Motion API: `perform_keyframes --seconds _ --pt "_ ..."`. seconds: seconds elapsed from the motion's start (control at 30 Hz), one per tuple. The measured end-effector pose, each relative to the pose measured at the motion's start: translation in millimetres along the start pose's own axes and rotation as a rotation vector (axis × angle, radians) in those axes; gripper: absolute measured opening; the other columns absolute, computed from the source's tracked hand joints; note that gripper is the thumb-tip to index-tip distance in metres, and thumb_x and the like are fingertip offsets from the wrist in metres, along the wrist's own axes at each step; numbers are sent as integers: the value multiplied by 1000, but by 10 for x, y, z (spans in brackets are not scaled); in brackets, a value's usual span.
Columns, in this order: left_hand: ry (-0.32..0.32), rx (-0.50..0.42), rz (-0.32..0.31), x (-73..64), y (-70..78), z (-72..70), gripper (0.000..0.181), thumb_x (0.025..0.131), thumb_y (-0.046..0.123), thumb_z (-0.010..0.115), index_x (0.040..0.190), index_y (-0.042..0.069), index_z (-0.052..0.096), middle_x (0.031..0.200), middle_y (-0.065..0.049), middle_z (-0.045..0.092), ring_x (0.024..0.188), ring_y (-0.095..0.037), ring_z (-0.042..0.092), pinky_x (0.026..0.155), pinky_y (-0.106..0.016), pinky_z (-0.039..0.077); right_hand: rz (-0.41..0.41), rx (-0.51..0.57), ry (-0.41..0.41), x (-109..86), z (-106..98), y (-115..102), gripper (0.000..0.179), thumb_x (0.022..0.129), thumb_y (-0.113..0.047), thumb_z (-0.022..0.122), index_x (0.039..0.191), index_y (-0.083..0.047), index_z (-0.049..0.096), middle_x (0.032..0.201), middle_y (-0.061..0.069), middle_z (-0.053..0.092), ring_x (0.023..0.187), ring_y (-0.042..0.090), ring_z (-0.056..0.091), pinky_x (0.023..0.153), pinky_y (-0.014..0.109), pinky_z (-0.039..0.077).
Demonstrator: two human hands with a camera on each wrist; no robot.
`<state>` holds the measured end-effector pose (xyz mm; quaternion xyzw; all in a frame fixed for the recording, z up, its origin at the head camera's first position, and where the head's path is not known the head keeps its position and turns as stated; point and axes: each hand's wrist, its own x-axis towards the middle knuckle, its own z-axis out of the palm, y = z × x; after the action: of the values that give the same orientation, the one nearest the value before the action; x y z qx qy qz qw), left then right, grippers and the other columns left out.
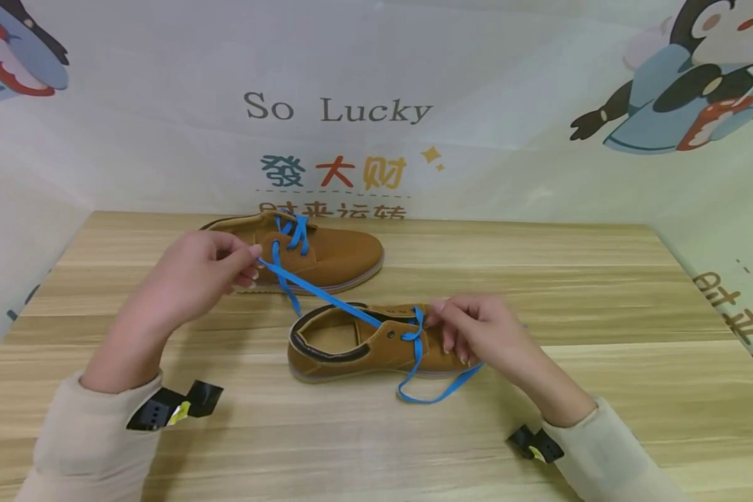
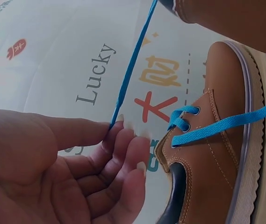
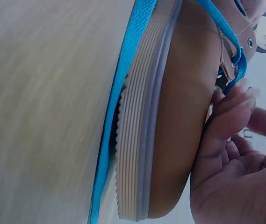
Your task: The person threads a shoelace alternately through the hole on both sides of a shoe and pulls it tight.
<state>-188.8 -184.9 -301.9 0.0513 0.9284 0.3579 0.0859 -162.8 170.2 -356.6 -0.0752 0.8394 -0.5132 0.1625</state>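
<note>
Two brown shoes with blue laces stand on the table, toes to the right. My left hand point(image 1: 203, 268) is raised over the heel side of the far shoe point(image 1: 348, 254). Its thumb and index finger pinch the end of a blue shoelace point(image 1: 320, 291), which runs taut down to the near shoe point(image 1: 385, 350). At the near shoe's eyelets is my right hand point(image 1: 486, 331), pinching the lace between thumb and fingertips. In the right wrist view these fingertips point(image 3: 238, 95) meet the lace beside the tongue, and the hand overlaps the toe.
A slack loop of lace point(image 1: 436, 400) lies on the wooden table point(image 1: 288, 446) in front of the near shoe. From the far shoe a loose lace point(image 1: 288, 286) hangs down its near side. A white printed backdrop point(image 1: 502, 174) rises behind the table.
</note>
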Motion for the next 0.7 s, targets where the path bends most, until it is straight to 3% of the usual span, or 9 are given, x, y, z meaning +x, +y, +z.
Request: perform_keyframes --seconds 0.3,0.7 --pt "-32 14 0 10 -61 -44 43 108 33 46 105 -2 71 102 -16 73 86 -20 69 75 -31 55 -26 -59 -31 3 46 -16 34 102 -33 61 89 -4 71 62 0 55 50 9 44 47 23 40" --pt "35 -23 -44 36 -91 -77 42 108 33 47 108 -5 66 92 -8 71 76 -12 63 67 -23 53 -48 -47 -91 3 1 18 31 103 -28 59 90 -2 70 65 0 56 51 7 45 48 22 40"
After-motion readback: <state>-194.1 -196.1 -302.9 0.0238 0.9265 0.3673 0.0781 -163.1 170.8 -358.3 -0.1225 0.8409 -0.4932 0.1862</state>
